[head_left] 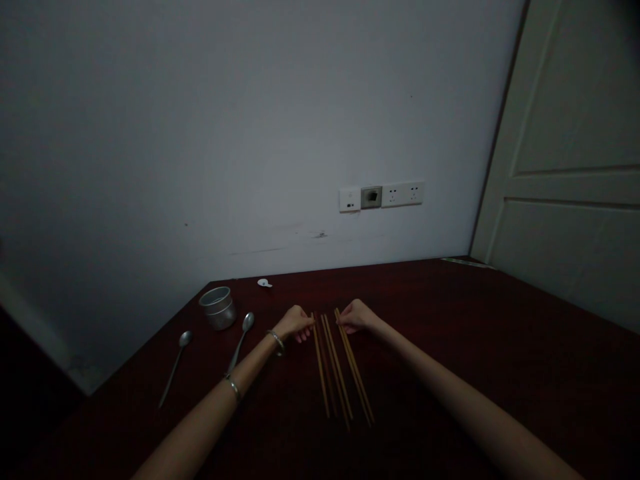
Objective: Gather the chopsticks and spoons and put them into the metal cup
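Observation:
Several wooden chopsticks lie side by side on the dark red table, their near ends spread slightly to the right. My left hand is closed in a pinch at the far end of the leftmost chopstick. On the other side, my right hand pinches the far end of the right-hand pair of chopsticks. Between the hands, a middle pair and a darker stick rest untouched. Two metal bangles circle my left wrist and forearm.
To the left stand a metal cup and two long-handled metal spoons, one at the far left and another spoon partly behind my left forearm. A small white spoon-like piece lies near the wall. Wall sockets sit above the table; a door is at right.

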`<state>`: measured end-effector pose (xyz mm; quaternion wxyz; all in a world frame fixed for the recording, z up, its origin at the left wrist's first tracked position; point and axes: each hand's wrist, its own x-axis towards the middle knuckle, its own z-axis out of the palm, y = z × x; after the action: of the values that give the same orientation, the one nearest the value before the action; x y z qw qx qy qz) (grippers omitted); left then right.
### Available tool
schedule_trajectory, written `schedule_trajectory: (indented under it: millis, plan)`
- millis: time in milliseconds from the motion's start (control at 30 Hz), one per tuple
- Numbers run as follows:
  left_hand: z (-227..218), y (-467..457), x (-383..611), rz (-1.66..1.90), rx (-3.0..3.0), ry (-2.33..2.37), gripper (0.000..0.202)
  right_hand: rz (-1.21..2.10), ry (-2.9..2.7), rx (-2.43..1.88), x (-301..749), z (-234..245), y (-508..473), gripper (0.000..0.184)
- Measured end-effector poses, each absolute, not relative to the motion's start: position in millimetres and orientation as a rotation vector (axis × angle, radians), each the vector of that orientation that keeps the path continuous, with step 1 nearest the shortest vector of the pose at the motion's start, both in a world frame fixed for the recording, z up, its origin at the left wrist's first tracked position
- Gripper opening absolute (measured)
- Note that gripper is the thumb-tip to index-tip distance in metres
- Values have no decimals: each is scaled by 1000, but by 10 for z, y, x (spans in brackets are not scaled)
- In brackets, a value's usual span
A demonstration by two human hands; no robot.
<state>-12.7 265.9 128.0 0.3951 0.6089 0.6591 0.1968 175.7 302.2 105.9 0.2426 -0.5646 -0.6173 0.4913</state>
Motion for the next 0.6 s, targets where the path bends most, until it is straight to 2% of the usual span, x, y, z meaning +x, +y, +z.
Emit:
schedule_trajectory:
  millis: [267, 600]
  plan:
    - [1181, 2700, -70, 421, 1667, 1734, 26, 809, -1985, -1664, 1671, 1112, 2980, 6]
    - [1234, 2618, 59, 375, 1811, 1911, 23, 389, -2148, -1740, 1682, 1182, 2877, 25]
